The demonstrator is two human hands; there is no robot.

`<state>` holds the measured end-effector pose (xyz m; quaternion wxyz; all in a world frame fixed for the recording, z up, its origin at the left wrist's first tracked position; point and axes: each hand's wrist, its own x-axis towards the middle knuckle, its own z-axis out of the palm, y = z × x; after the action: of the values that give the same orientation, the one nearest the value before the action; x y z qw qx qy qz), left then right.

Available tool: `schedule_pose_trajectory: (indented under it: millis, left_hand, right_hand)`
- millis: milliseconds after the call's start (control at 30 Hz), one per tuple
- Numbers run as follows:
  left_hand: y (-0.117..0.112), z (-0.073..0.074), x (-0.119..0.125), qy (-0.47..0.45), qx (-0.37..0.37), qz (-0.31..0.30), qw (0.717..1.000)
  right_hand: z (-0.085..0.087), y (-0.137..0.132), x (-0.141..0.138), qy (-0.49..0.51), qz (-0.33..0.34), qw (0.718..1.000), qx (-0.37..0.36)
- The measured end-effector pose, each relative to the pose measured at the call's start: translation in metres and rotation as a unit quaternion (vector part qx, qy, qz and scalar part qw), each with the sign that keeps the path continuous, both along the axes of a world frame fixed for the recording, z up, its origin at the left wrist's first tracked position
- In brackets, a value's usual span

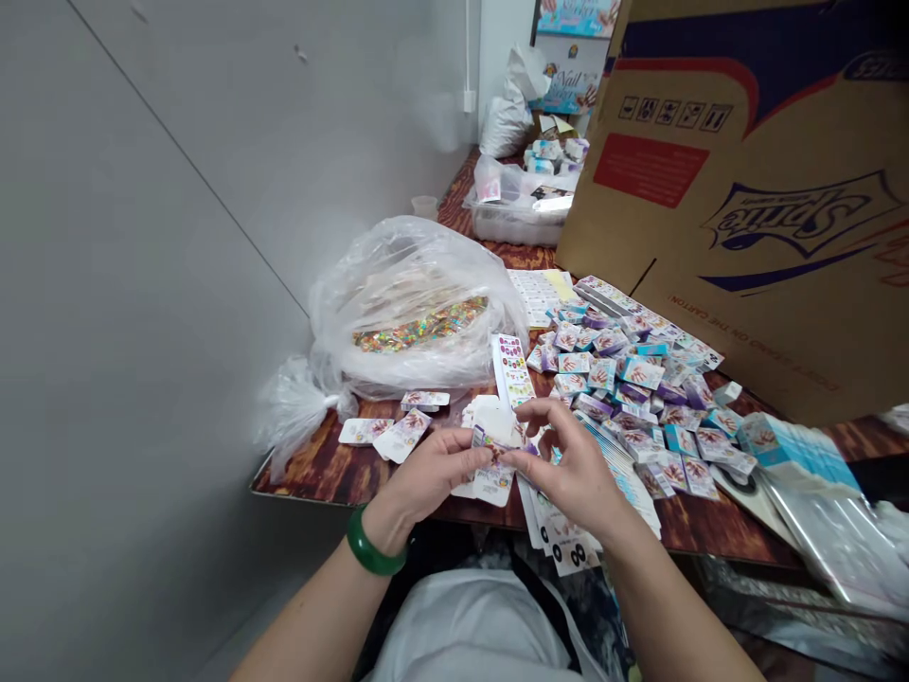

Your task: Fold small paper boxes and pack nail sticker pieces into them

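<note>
Between my hands is a small printed nail sticker box (pixel 490 443) with white flaps at its top. My left hand (pixel 447 466) pinches it from the left, a green bangle on that wrist. My right hand (pixel 568 464) meets it from the right, thumb at its lower edge and index finger curved above. Beneath my fingers lie flat printed cartons (pixel 495 488) on the wooden table (pixel 323 469). A strip of printed stickers (pixel 512 365) lies just beyond. More flat cartons (pixel 402 434) rest left of my hands.
A clear plastic bag (pixel 418 246) with colourful contents stands behind, against the grey wall. Many small finished-looking boxes (pixel 603 374) are heaped at right. A large cardboard carton (pixel 745 208) stands behind them. Sticker sheets (pixel 568 549) overhang the front edge. A plastic tub (pixel 515 225) sits farther back.
</note>
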<state>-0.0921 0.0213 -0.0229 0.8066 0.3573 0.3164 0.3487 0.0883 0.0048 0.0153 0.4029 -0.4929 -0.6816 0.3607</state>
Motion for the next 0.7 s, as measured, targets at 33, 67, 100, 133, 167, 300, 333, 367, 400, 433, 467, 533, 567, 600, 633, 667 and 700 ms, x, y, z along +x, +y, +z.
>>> schedule_pose_trajectory:
  millis: [33, 67, 100, 133, 167, 300, 333, 367, 400, 433, 467, 533, 567, 600, 633, 667, 700]
  left_hand:
    - [0.001, 0.0, 0.002, 0.011, 0.018, 0.017, 1.0]
    - [0.001, 0.0, 0.004, 0.027, 0.034, 0.041, 0.998]
    - [0.001, 0.001, 0.006, 0.045, 0.049, 0.073, 0.995]
    - [0.001, 0.001, 0.008, 0.062, 0.061, 0.108, 0.99]
    - [0.001, 0.001, 0.01, 0.076, 0.073, 0.145, 0.984]
    - [-0.002, 0.0, 0.014, 0.1, 0.126, 0.216, 0.963]
    - [-0.002, 0.0, 0.013, 0.108, 0.132, 0.21, 0.963]
    - [-0.002, 0.0, 0.012, 0.116, 0.134, 0.201, 0.963]
    - [-0.001, 0.0, 0.011, 0.123, 0.135, 0.19, 0.965]
    - [-0.001, 0.0, 0.009, 0.128, 0.137, 0.18, 0.966]
    - [0.0, 0.001, 0.008, 0.131, 0.141, 0.172, 0.966]
    - [0.001, 0.002, 0.005, 0.134, 0.155, 0.165, 0.965]
    - [0.002, 0.002, 0.005, 0.136, 0.161, 0.166, 0.963]
    - [0.002, 0.003, 0.004, 0.14, 0.163, 0.166, 0.963]
    - [0.002, 0.003, 0.004, 0.143, 0.161, 0.163, 0.963]
    - [0.002, 0.004, 0.004, 0.147, 0.154, 0.156, 0.965]
    - [0.003, 0.004, 0.004, 0.149, 0.144, 0.147, 0.967]
  right_hand:
    - [-0.005, 0.001, -0.003, 0.037, -0.014, 0.999, -0.024]
    - [-0.01, 0.002, -0.006, 0.08, -0.024, 0.995, -0.049]
    - [-0.015, 0.002, -0.01, 0.126, -0.031, 0.989, -0.07]
    - [-0.02, 0.003, -0.014, 0.173, -0.045, 0.98, -0.085]
    - [-0.025, 0.004, -0.019, 0.22, -0.066, 0.969, -0.094]
    - [-0.036, 0.006, -0.033, 0.332, -0.159, 0.926, -0.082]
    - [-0.037, 0.006, -0.035, 0.336, -0.17, 0.923, -0.075]
    - [-0.038, 0.007, -0.037, 0.335, -0.171, 0.924, -0.071]
    - [-0.038, 0.008, -0.037, 0.333, -0.167, 0.925, -0.07]
    - [-0.038, 0.008, -0.038, 0.331, -0.16, 0.927, -0.072]
    - [-0.038, 0.009, -0.038, 0.333, -0.153, 0.928, -0.075]
    - [-0.037, 0.01, -0.037, 0.342, -0.142, 0.925, -0.083]
    - [-0.037, 0.011, -0.037, 0.348, -0.137, 0.923, -0.087]
    - [-0.037, 0.011, -0.036, 0.354, -0.134, 0.921, -0.092]
    - [-0.037, 0.011, -0.036, 0.359, -0.133, 0.919, -0.097]
    - [-0.037, 0.012, -0.036, 0.363, -0.133, 0.917, -0.099]
    - [-0.037, 0.012, -0.036, 0.367, -0.133, 0.915, -0.101]
